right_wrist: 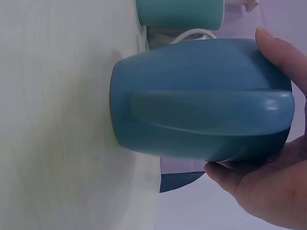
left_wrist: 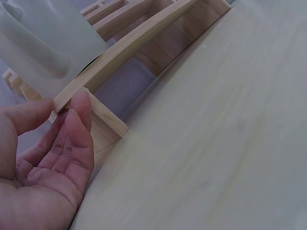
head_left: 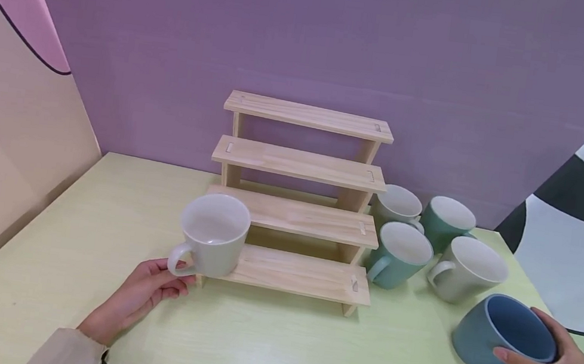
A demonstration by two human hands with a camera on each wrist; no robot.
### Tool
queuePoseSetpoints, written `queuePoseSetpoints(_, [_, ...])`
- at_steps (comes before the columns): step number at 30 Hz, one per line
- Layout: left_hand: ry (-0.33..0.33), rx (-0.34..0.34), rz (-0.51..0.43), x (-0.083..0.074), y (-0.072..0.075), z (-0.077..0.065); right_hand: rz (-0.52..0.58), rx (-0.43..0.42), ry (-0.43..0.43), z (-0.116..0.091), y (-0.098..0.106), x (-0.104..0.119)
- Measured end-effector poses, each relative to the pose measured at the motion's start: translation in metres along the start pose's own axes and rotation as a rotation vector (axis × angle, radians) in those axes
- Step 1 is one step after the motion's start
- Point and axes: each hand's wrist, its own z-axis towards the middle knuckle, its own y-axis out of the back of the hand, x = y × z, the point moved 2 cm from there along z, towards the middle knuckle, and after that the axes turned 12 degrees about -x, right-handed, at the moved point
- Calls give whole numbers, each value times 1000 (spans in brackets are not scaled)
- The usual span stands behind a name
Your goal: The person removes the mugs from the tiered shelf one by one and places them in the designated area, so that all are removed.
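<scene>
A white mug [head_left: 214, 234] stands on the left end of the lowest step of a stepped wooden rack [head_left: 303, 274], its handle turned toward the front left. Just under that handle, my left hand [head_left: 152, 287] pinches the corner of the lowest board between thumb and fingers, as the left wrist view shows. At the right, my right hand [head_left: 563, 363] grips a blue mug [head_left: 490, 340] by its rim, thumb on one side and fingers on the other. The blue mug's handle [right_wrist: 211, 112] points toward me. Whether its base touches the table I cannot tell.
Right of the rack stand a teal mug [head_left: 395, 269], a grey-white mug [head_left: 462, 276], a green mug [head_left: 441, 226] and a pale mug [head_left: 389, 208] partly behind the rack. A purple wall [head_left: 313, 40] rises behind the pale table [head_left: 273, 348].
</scene>
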Motion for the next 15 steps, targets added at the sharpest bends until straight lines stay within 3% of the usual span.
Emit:
queuePoseSetpoints(7, [15,-10,4,1,-1,0,-43,64,-20,3,3,-3])
queuePoseSetpoints(15, [9,-8,5,-1,0,0,-55,41,23,15,2,-10])
